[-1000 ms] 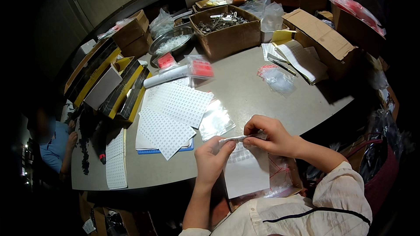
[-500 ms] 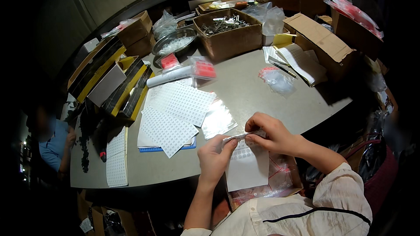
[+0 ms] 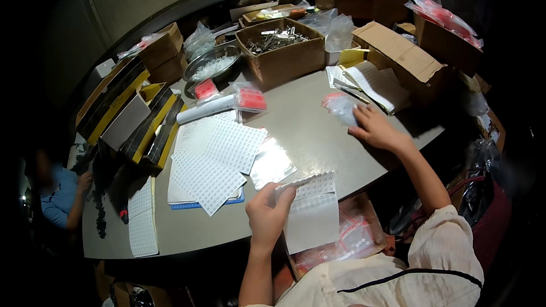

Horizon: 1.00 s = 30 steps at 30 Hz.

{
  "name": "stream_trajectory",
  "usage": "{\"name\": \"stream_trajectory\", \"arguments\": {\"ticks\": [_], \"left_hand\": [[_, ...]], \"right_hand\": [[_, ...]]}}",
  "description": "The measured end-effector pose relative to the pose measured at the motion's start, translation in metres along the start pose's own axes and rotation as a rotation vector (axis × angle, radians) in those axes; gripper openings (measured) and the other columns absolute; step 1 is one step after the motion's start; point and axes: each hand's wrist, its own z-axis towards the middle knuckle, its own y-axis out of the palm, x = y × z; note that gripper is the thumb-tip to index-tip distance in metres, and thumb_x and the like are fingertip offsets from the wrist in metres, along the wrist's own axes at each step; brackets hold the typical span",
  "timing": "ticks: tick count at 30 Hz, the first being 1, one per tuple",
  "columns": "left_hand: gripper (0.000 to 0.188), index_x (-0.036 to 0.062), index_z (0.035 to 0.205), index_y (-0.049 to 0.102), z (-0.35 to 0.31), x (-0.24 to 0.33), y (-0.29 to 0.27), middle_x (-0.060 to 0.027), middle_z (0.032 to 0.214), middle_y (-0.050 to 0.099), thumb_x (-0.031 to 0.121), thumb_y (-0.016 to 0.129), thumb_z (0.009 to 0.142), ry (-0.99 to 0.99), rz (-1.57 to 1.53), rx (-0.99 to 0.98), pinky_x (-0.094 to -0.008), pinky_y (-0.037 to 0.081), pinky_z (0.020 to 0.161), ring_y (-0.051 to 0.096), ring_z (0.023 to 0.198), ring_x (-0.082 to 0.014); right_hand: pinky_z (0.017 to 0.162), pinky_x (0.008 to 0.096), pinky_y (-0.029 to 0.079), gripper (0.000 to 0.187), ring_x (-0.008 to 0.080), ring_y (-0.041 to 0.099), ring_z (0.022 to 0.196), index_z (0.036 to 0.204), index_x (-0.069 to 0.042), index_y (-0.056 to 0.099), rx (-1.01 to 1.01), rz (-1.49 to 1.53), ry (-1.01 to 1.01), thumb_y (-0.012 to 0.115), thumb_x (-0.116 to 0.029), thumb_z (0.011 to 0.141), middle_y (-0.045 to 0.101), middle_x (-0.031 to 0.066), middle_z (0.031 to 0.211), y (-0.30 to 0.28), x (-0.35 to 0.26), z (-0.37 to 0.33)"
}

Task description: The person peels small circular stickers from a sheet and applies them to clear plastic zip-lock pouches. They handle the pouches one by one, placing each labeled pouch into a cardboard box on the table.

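Observation:
My left hand (image 3: 266, 216) pinches the left edge of a sticker sheet (image 3: 310, 227) between thumb and fingers. Rows of small round printed labels run across its upper part, and the lower part is blank white. My right hand (image 3: 378, 129) reaches across the table, fingers apart, its fingertips on a small pile of clear zip bags (image 3: 340, 108) with red edges. Whether it has lifted a bag from the pile cannot be made out. Below the sticker sheet, a shallow carton (image 3: 372, 222) on my lap side contains clear bags with red strips and small white round pieces.
More label sheets (image 3: 210, 185) lie at centre left, beside flat clear bags (image 3: 272, 162). Behind stand a carton of metal parts (image 3: 284, 59) and a bowl of clear pieces (image 3: 213, 67). An open notebook (image 3: 372, 85) lies at right. A co-worker in blue (image 3: 60, 193) sits at far left.
My right hand has let go of the sticker sheet and moved away to the far right, onto the zip bags. My left hand still has the sheet, now more spread out.

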Motion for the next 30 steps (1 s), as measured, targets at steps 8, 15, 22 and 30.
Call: {"name": "stream_trajectory", "arguments": {"ticks": [8,15,22,30], "left_hand": [[0.008,-0.0039,0.094,0.072,-0.004,-0.004,-0.008,-0.0012,0.082,0.070,0.003,0.075,0.091,-0.068,-0.101,-0.058,-0.0219,0.049,0.069,0.063,0.075,-0.0067],[0.010,-0.0039,0.095,0.073,-0.006,0.005,-0.013,-0.0021,0.082,0.071,0.004,0.076,0.090,-0.100,-0.185,-0.130,-0.0214,0.050,0.070,0.065,0.076,-0.0077],[0.007,-0.0033,0.094,0.073,-0.006,-0.002,-0.011,-0.0028,0.083,0.072,0.001,0.076,0.089,-0.039,-0.085,-0.140,-0.0220,0.050,0.070,0.065,0.077,-0.0078],[0.011,-0.0029,0.094,0.074,-0.005,0.001,-0.006,0.0034,0.076,0.068,0.006,0.076,0.088,-0.030,-0.050,-0.078,-0.0204,0.045,0.065,0.057,0.072,-0.0027]], "right_hand": [[0.109,0.0512,0.041,0.064,0.0432,0.049,0.129,0.144,-0.015,0.056,-0.129,0.040,-0.186,0.062,-0.055,0.095,0.051,0.0243,0.142,-0.041,-0.109,-0.061],[0.106,0.0496,0.043,0.042,0.0410,0.052,0.125,0.134,-0.011,0.061,-0.123,0.130,-0.242,0.068,-0.025,0.096,0.056,0.0204,0.136,-0.067,-0.111,-0.071],[0.086,0.0406,0.049,0.022,0.0318,0.059,0.101,0.107,-0.004,0.063,-0.101,0.517,-0.315,0.071,-0.001,0.087,0.063,0.0103,0.105,-0.072,-0.133,-0.056],[0.075,0.0391,0.050,0.024,0.0285,0.058,0.085,0.099,-0.005,0.061,0.043,0.230,-0.355,0.076,-0.005,0.081,0.060,0.0090,0.093,-0.051,-0.145,-0.060]]}}
